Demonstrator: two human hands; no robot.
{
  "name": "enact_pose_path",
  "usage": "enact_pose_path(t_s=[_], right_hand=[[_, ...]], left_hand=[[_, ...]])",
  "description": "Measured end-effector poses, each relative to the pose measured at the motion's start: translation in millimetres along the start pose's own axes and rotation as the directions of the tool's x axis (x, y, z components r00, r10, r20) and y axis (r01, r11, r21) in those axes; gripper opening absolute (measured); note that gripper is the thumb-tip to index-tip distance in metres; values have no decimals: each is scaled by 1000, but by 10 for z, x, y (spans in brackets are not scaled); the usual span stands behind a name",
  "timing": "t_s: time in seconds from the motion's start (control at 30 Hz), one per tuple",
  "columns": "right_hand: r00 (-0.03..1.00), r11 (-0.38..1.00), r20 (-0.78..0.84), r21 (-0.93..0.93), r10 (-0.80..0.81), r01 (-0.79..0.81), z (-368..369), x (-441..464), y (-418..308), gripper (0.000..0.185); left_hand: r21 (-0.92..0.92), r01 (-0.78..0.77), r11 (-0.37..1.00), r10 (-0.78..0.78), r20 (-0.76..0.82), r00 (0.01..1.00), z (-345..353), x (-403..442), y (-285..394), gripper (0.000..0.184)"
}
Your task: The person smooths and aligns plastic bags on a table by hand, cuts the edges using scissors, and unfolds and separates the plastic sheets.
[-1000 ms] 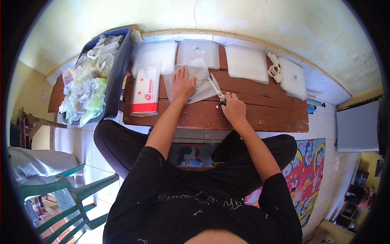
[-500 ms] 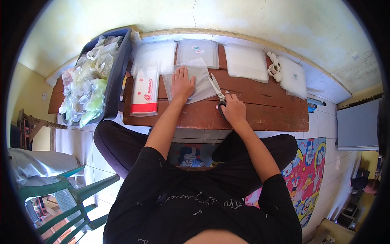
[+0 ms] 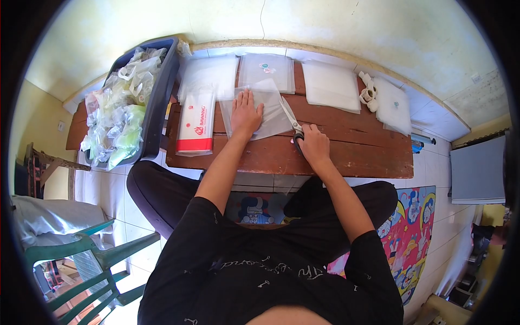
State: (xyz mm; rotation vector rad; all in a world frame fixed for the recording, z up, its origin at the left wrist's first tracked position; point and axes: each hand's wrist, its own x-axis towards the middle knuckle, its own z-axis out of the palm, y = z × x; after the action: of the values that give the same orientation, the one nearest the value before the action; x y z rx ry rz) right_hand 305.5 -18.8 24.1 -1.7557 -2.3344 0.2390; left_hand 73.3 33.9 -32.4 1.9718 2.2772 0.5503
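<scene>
At my far left stands a green chair (image 3: pixel 62 250), on the near side. Farther off, a dark tub (image 3: pixel 167 97) sits at the left end of the brown wooden table (image 3: pixel 357 143), heaped with crumpled plastic bags (image 3: pixel 116 122), some tinted green. Just right of it on the table, a white packet (image 3: pixel 196 122) with a red band across its near end lies flat. Beyond the packet, at the far side, is a stack of clear plastic (image 3: pixel 210 73).

My left hand (image 3: pixel 246 115) lies palm down with its fingers extended, gripping nothing, flat on a clear plastic sheet (image 3: pixel 275 116). That sheet is in the middle of the table, set at a slant; its far edge reaches toward a second stack (image 3: pixel 267 73) bearing small round stickers.

Right of the sheet, the scissors (image 3: pixel 291 115) point far and left, blades along its right edge; I cannot tell whether they touch it. My right hand (image 3: pixel 315 142) is closed around their dark handles, near the table's front edge.

Farther right, at the far side, come a third stack (image 3: pixel 331 84), some white rolls (image 3: pixel 368 95) and a fourth stack (image 3: pixel 392 105) beside them. A colourful mat (image 3: pixel 416 233) covers the near floor on my right.
</scene>
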Motion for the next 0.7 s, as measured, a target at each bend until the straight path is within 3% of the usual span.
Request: enact_pose_path(t_s=[0.7], right_hand=[[1000,999,6,-41,-30,30,-29,566,-66,26]], left_hand=[[-35,-7,999,6,-30,1000,4,-15,-10,65]])
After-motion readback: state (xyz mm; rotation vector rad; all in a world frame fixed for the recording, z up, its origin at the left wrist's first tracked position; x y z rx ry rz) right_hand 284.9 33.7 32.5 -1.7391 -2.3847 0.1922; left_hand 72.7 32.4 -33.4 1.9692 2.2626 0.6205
